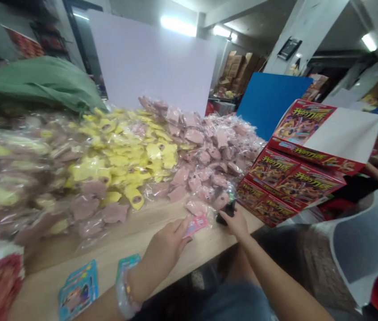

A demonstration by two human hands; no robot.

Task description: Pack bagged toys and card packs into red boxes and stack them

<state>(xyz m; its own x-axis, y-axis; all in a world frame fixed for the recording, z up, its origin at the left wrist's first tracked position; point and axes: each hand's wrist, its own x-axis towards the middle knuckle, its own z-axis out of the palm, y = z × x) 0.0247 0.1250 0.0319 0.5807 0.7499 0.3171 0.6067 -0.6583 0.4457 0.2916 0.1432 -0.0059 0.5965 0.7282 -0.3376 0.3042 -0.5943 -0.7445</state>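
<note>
A single head-worn camera looks forward and down from just behind the near edge of the worktop point(142, 223). The wearer's lap point(238, 298) shows at bottom, very close; the left hand point(165, 247) and right hand point(234, 223) are near. That edge slants up rightward. The view reaches past the worktop to a tall pale board point(151, 58) and distant ceiling lights point(178, 26).

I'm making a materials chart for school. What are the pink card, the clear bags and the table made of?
Pink card: probably smooth paper or cardboard; it looks thin and printed.
Clear bags: likely shiny plastic film; they're see-through, crinkled and glinting.
Table: maybe smooth wood or laminate; pale tan, too blurred to settle.
</note>
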